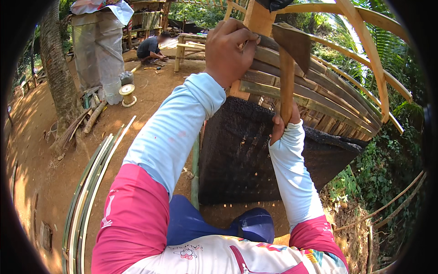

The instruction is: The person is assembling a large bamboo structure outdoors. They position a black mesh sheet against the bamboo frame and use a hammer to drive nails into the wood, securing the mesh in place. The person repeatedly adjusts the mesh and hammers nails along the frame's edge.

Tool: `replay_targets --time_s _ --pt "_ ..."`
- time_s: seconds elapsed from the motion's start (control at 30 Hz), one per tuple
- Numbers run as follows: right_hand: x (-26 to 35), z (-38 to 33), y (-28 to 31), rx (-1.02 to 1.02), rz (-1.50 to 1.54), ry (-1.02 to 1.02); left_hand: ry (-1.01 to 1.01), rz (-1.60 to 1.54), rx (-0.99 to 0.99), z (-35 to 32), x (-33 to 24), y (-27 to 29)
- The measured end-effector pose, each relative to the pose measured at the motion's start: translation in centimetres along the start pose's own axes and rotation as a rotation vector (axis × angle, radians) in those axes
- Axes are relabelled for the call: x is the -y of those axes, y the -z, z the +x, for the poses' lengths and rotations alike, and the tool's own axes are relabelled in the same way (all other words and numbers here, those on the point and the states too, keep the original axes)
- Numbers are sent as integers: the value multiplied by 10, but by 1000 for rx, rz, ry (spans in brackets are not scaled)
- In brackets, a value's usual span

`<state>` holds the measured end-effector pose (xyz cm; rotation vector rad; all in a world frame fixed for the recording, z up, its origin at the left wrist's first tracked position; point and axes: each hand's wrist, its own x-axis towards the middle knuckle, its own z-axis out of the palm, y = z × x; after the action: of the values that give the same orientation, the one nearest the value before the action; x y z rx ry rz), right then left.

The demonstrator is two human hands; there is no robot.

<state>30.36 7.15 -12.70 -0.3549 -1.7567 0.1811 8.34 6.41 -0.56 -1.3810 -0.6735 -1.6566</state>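
Note:
My left hand (pixel 230 51) is raised at a pale wooden post (pixel 258 20), fingers curled and thumb pressed in by the upper ends of the bamboo slats (pixel 315 96). What it pinches is too small or hidden to make out. In my right hand (pixel 285 124) is the lower end of a hatchet's wooden handle (pixel 286 84). The hatchet's dark, broad metal head (pixel 294 47) stands upright in front of the slats, just right of my left hand. The slats lie side by side in overlapping rows, curving away to the right.
Black netting (pixel 242 160) hangs below the slats. Curved wooden strips (pixel 365 59) arch at the upper right. Long bamboo strips (pixel 93 192) lie on the dirt at left. A spool (pixel 128 95) stands near a tree trunk (pixel 57 64). Another person (pixel 150 48) crouches farther back.

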Motion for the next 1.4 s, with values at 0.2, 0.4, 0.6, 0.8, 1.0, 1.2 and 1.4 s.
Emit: replay_targets --time_s 0.2,0.4,0.6,0.8,1.0,1.2,1.4 --pt "9 7 -9 -9 417 -149 5 5 6 -1 0 0" --pt "9 7 -3 35 62 -104 39 -1 18 -1 0 0" --pt "-8 0 -5 -47 306 -100 69 -32 7 -2 -2 0" --pt "-21 -5 1 27 -67 -52 35 24 13 0 -4 3" --pt "10 2 -4 -85 585 -426 -27 84 35 0 -7 10" --pt "-13 -13 3 25 59 -131 -55 61 78 7 -1 15" --pt "13 -7 0 11 -18 -16 179 -89 93 5 -4 15"
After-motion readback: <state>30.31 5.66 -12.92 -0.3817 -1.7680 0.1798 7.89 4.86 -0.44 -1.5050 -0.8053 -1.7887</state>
